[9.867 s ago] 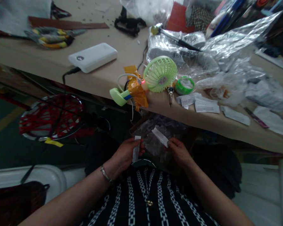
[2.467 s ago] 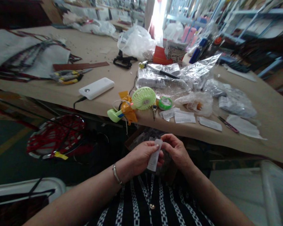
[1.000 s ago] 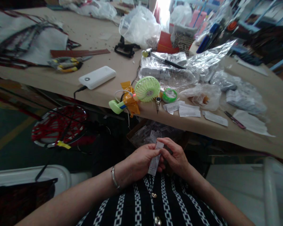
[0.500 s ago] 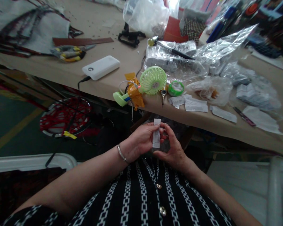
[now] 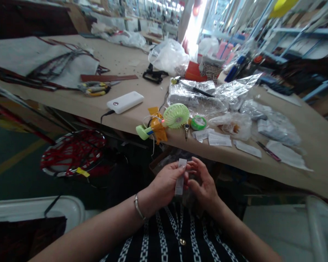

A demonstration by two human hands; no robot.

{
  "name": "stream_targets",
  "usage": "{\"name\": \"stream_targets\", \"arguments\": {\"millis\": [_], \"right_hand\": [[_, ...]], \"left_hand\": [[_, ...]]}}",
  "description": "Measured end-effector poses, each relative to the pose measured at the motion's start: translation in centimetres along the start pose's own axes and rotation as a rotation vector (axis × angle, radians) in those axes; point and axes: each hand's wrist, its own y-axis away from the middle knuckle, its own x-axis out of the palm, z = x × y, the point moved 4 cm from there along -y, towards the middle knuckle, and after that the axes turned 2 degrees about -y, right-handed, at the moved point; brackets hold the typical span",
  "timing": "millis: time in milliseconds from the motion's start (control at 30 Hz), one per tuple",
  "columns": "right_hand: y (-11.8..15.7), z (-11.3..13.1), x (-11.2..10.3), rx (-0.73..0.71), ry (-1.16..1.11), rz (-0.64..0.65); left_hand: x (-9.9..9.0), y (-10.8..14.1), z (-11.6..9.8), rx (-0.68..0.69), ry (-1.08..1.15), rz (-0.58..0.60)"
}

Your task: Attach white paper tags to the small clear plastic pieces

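A narrow white paper strip [image 5: 179, 185] is pinched by the left hand [image 5: 166, 183], print too blurred to read; the right hand [image 5: 205, 184] is held loosely spread alongside.

My left hand [image 5: 165, 183] pinches the white strip [image 5: 179, 183] from its left side — thumb [image 5: 179, 170] laid across the face near the upper end, fingers bent behind, tips peeking past the right edge. My right hand [image 5: 206, 185] sits just right of the strip, half curled, thumb and forefinger spread apart; whether those fingertips touch it, I can't tell. Both my forearms are bare: the left forearm [image 5: 98, 233] slants in from below and left of the strip, the right forearm [image 5: 242, 231] from below and right — palms turned inward.
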Motion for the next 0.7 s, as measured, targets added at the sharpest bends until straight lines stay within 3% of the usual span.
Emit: {"name": "stream_targets", "arguments": {"millis": [100,200,467,700], "right_hand": [[-1.4,0.8,0.0,0.217,-0.246,0.005],[-2.3,1.4,0.4,0.306,-0.337,0.032],[-3.0,0.7,1.3,0.333,-0.394,0.038],[-6.1,-1.6,1.5,0.306,-0.45,-0.065]], "left_hand": [[0.1,1.0,0.1,0.057,-0.104,-0.002],[0.1,1.8,0.0,0.096,-0.202,-0.023],[-0.3,2.1,-0.6,0.186,-0.354,-0.033],[-2.4,-1.7,-2.7,0.388,-0.689,-0.14]]}}
